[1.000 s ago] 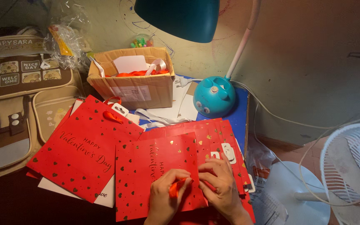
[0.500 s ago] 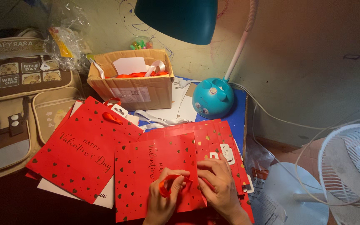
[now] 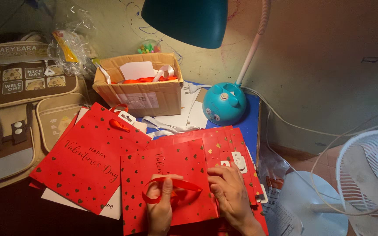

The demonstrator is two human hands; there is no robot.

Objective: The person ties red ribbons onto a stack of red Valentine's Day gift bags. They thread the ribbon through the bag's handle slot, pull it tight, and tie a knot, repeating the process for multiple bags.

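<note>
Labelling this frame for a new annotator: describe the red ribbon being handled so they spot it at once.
Start at the teal desk lamp and drop straight down to the red gift bag lying flat at the near edge. The red ribbon loops across the bag's face, pinched by the left hand, with the right hand beside it. Unlike the other red bags' small ribbon bows, it is one long, loose loop.

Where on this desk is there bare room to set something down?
Only a blue strip of desk between the lamp base and the right edge. Red bags, the cardboard box, the backpack and both hands crowd everything else.
</note>
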